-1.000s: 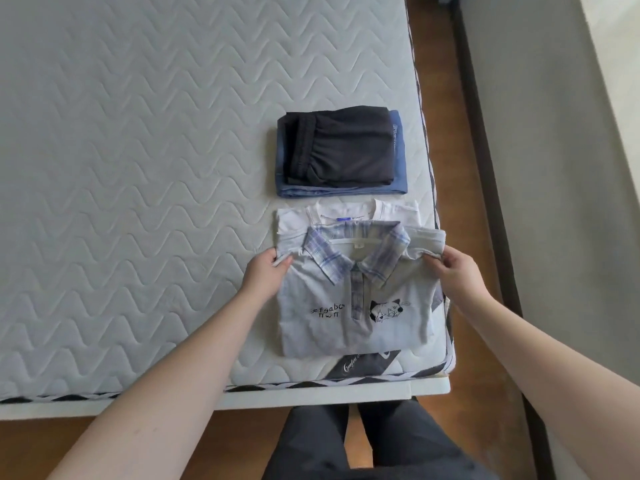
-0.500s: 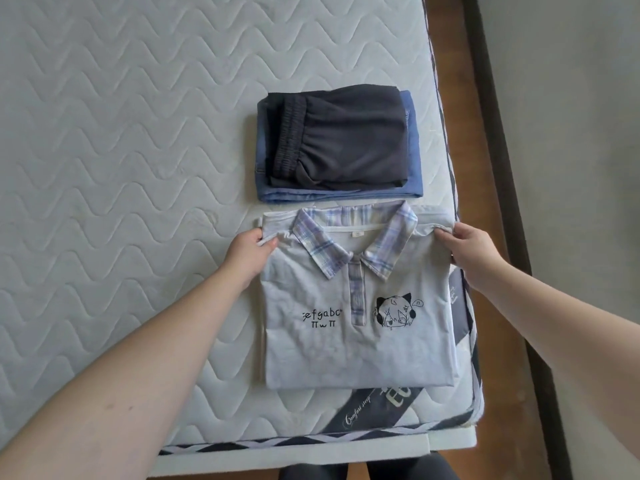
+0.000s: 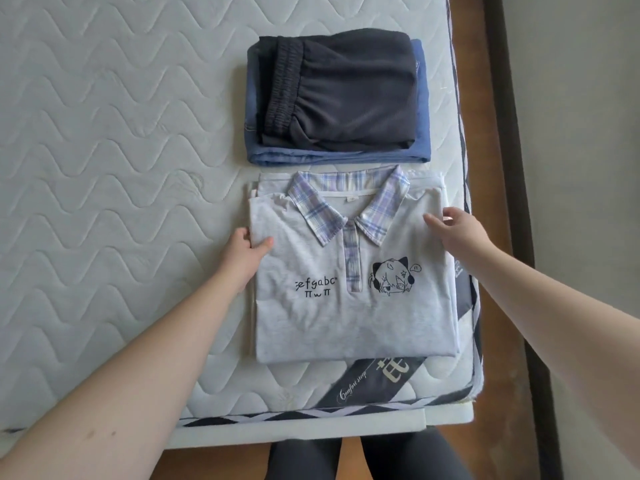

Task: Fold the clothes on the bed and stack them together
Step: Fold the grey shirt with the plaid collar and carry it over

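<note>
A folded grey polo shirt [image 3: 349,317] with a plaid collar and a cartoon print lies on the mattress [image 3: 104,168] near its front right corner. It rests on a folded white garment, of which only a thin edge [image 3: 254,192] shows at the left. My left hand [image 3: 242,254] pinches the polo's left edge, thumb on top. My right hand [image 3: 457,232] is at the polo's right edge with fingers relaxed and spread, thumb over the fabric. Just behind lies a second pile: folded dark shorts [image 3: 343,95] on a folded blue garment [image 3: 421,109].
The mattress's right edge [image 3: 465,168] runs close to both piles, with wooden floor [image 3: 491,202] and a grey wall beyond. The front edge is just below the polo. My legs show under the bed's front edge. Bare mattress stretches to the left.
The polo has been slid forward over the white garment, now almost fully covering it. Both hands moved from the shoulders down the side edges, and my right hand has loosened.
</note>
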